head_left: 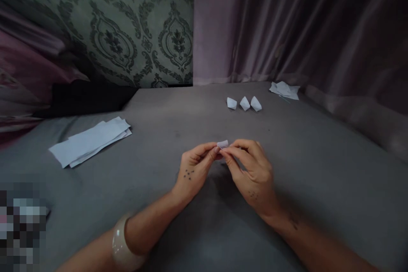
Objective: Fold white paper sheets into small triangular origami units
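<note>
Between my two hands is a small piece of folded white paper [222, 144], held just above the grey sheet. My left hand [196, 168] pinches its left side between thumb and forefinger. The thumb and fingers of my right hand [253, 170] close on its lower right edge. Fingertips cover much of the paper, so its full shape is hidden. Beyond my hands, three small folded paper pieces stand in a row: a left one [231, 103], a middle one [245, 103] and a right one [256, 104].
Long white paper strips [92, 141] lie stacked at the left. Crumpled-looking papers [284, 90] rest at the far right, near the curtain [287, 21]. A black cloth [86, 97] lies at the back left, below the patterned wall [146, 38]. The lower left corner is blurred out.
</note>
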The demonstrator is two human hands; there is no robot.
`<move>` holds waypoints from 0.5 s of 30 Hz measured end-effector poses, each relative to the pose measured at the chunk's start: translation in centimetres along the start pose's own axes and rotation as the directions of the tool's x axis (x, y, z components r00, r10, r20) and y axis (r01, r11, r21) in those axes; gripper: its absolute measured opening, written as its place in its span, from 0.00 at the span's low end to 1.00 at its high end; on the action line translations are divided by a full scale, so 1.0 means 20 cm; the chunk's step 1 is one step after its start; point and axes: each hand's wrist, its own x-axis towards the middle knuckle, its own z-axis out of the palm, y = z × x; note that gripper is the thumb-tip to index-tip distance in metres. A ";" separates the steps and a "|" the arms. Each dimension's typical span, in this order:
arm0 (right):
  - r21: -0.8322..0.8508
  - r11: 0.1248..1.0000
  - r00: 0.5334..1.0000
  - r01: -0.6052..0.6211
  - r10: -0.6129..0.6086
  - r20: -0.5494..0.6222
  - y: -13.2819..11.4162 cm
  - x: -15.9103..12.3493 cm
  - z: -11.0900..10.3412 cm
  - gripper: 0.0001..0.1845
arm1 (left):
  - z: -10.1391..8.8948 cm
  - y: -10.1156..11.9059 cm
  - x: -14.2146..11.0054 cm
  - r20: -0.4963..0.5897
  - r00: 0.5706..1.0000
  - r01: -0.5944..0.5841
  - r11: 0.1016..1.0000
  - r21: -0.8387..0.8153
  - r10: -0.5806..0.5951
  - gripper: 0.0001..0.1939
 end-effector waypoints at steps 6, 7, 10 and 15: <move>-0.017 0.999 0.998 0.050 -0.050 0.024 -0.01 0.00 0.01 0.09 | 0.00 0.01 0.00 -0.002 1.000 -0.013 1.000 -0.009 0.013 0.07; -0.022 0.999 0.999 0.040 -0.040 0.019 -0.01 0.00 0.01 0.08 | 0.00 0.01 0.00 0.001 1.000 -0.009 1.000 -0.008 0.009 0.07; -0.008 1.000 1.000 0.018 -0.017 0.019 -0.01 0.01 0.02 0.07 | 0.00 0.01 -0.01 0.012 1.000 0.008 1.000 -0.008 -0.008 0.08; 0.043 0.998 0.999 -0.046 0.046 0.006 0.00 0.01 0.03 0.06 | 0.01 0.01 -0.01 0.009 0.999 0.035 0.999 -0.029 -0.034 0.09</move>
